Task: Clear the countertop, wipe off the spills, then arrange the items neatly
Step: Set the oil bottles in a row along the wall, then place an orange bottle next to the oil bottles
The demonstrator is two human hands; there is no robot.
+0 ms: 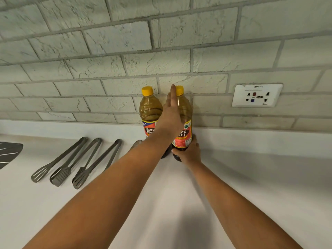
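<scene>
Two tall bottles with yellow caps and red labels stand upright side by side against the tiled wall on the white countertop (251, 177). My left hand (170, 115) is flat, fingers straight and pointing up, slotted between the left bottle (149, 112) and the right bottle (186, 112). My right hand (188, 153) grips the right bottle low down, at its dark base. Both forearms reach in from the bottom of the view.
Three grey metal tongs (75, 162) lie in a row on the counter to the left, with a fourth piece partly hidden behind my left forearm. A dark slotted utensil (9, 153) shows at the far left edge. A white wall socket (256, 95) sits to the right.
</scene>
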